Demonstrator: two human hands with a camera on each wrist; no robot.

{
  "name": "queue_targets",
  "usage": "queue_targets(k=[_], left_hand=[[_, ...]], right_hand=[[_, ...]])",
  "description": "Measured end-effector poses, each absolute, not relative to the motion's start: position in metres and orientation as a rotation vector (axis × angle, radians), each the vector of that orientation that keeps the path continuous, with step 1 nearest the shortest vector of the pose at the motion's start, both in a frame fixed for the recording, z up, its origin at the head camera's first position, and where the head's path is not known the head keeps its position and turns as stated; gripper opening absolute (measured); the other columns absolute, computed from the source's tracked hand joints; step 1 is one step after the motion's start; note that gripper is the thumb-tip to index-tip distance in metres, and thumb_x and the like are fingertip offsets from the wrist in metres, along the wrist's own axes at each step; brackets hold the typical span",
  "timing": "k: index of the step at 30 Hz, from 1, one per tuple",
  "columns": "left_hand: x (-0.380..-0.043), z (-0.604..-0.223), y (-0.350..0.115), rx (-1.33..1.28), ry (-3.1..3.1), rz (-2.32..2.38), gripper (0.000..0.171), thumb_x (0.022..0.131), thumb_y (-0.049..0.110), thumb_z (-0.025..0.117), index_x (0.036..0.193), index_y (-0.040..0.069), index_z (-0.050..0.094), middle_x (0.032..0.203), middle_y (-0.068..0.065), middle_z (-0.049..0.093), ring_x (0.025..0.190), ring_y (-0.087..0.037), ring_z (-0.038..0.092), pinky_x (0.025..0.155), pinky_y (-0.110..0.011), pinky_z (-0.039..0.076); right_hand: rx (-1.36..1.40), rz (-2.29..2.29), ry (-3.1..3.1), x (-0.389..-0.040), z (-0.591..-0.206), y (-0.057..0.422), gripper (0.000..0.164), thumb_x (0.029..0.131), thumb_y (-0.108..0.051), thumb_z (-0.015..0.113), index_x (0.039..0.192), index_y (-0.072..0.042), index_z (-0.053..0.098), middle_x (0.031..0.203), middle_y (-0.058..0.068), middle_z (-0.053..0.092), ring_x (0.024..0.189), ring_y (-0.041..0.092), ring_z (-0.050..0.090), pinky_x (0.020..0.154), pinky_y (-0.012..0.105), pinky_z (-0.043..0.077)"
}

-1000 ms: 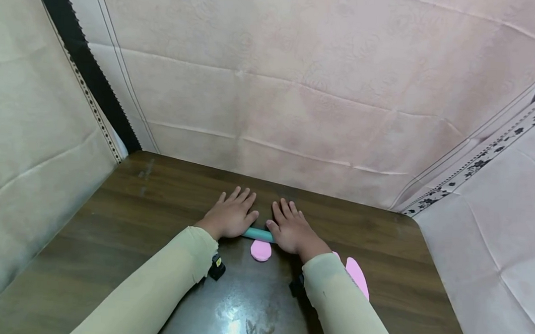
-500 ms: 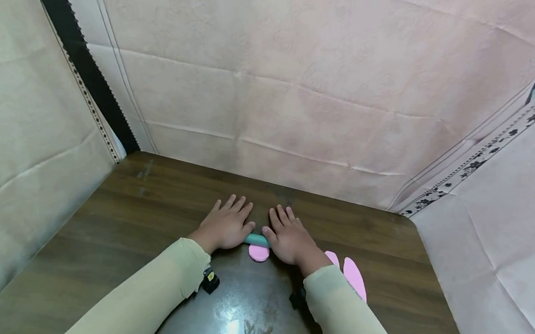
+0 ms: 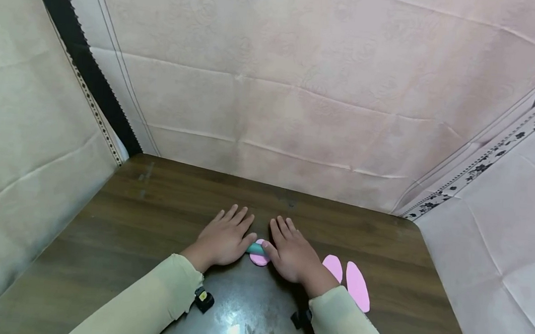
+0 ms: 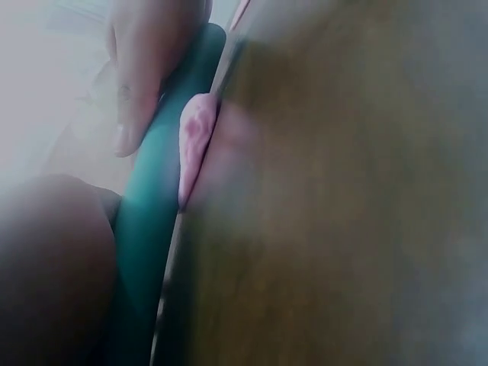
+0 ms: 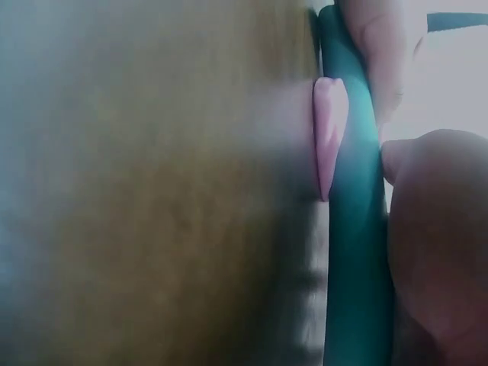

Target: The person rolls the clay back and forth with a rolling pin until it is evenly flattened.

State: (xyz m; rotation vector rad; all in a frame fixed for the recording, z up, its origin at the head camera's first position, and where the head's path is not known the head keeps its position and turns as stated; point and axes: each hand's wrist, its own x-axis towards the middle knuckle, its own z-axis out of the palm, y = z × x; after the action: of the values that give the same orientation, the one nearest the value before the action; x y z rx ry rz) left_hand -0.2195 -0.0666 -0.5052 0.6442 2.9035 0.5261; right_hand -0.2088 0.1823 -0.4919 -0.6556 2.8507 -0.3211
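A teal rolling pin (image 3: 256, 249) lies across a small flat round of pink dough (image 3: 259, 261), which shows on both sides of it in the head view. My left hand (image 3: 224, 239) rests on the pin's left part, palm down and fingers straight, pointing away from me. On the right part, my right hand (image 3: 292, 255) lies the same way; the palms hide both ends there. The left wrist view has the pin (image 4: 149, 221) beside a thumb, with the dough's edge (image 4: 197, 137) bulging under it. In the right wrist view the dough (image 5: 328, 133) sits against the pin (image 5: 358, 229).
Two flat pink oval pieces (image 3: 357, 287) lie on the wooden table (image 3: 155, 221) beside my right forearm. A shiny grey board-like surface (image 3: 242, 297) is nearest me. Pale cloth (image 3: 261, 111) hangs behind the table and at both sides.
Both hands have moved a little toward me, bringing the rolling pin from the dough's far edge onto its middle. Dough now shows on the pin's far side as well.
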Motion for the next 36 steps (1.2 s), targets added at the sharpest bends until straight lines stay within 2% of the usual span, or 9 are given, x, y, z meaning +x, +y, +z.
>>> queue_targets(k=[4,11,14,23,32,36], left_hand=[[-0.211,-0.504,-0.067,0.682,2.918,0.517,0.073,0.121,0.062,0.029,0.178,0.018,0.035,0.189,-0.011,0.022,0.177,-0.039,0.01,0.141,-0.064,0.015],[-0.199,-0.503,-0.069,0.726,2.926,0.488,0.074,0.12,0.064,0.026,0.177,0.018,0.037,0.188,-0.01,0.026,0.177,-0.038,0.016,0.141,-0.063,0.019],[-0.194,-0.502,-0.07,0.736,2.922,0.481,0.073,0.12,0.063,0.027,0.176,0.018,0.04,0.187,-0.01,0.028,0.176,-0.037,0.019,0.14,-0.062,0.022],[-0.179,-0.504,-0.075,0.791,2.881,0.453,0.075,0.119,0.066,0.029,0.176,0.02,0.041,0.187,-0.009,0.028,0.176,-0.034,0.022,0.139,-0.06,0.026],[-0.156,-0.503,-0.081,0.878,2.875,0.481,0.08,0.116,0.066,0.044,0.177,0.015,0.037,0.185,-0.012,0.034,0.173,-0.036,0.031,0.137,-0.06,0.032],[-0.143,-0.503,-0.085,0.899,2.853,0.517,0.082,0.115,0.066,0.047,0.179,0.015,0.034,0.186,-0.011,0.031,0.173,-0.035,0.031,0.135,-0.061,0.035]], right_hand=[[-0.669,-0.306,2.846,-0.2,-0.49,0.184,0.093,0.114,-0.078,0.026,0.182,-0.015,0.014,0.191,0.01,0.009,0.178,0.036,0.006,0.141,0.058,0.023],[-0.695,-0.304,2.837,-0.184,-0.485,0.183,0.109,0.106,-0.084,0.048,0.182,-0.014,0.013,0.191,0.011,0.007,0.177,0.038,0.009,0.14,0.058,0.027],[-0.714,-0.275,2.837,-0.179,-0.486,0.183,0.111,0.105,-0.084,0.051,0.182,-0.014,0.013,0.191,0.011,0.007,0.177,0.037,0.01,0.139,0.058,0.028],[-0.769,-0.216,2.847,-0.161,-0.487,0.184,0.113,0.104,-0.085,0.052,0.182,-0.012,0.016,0.191,0.01,0.01,0.177,0.035,0.012,0.138,0.058,0.031],[-0.83,-0.149,2.851,-0.139,-0.489,0.185,0.11,0.105,-0.084,0.049,0.182,-0.012,0.016,0.191,0.012,0.01,0.177,0.035,0.014,0.136,0.058,0.036],[-0.859,-0.14,2.866,-0.125,-0.489,0.186,0.108,0.107,-0.082,0.048,0.181,-0.01,0.018,0.191,0.013,0.011,0.177,0.036,0.015,0.134,0.059,0.037]])
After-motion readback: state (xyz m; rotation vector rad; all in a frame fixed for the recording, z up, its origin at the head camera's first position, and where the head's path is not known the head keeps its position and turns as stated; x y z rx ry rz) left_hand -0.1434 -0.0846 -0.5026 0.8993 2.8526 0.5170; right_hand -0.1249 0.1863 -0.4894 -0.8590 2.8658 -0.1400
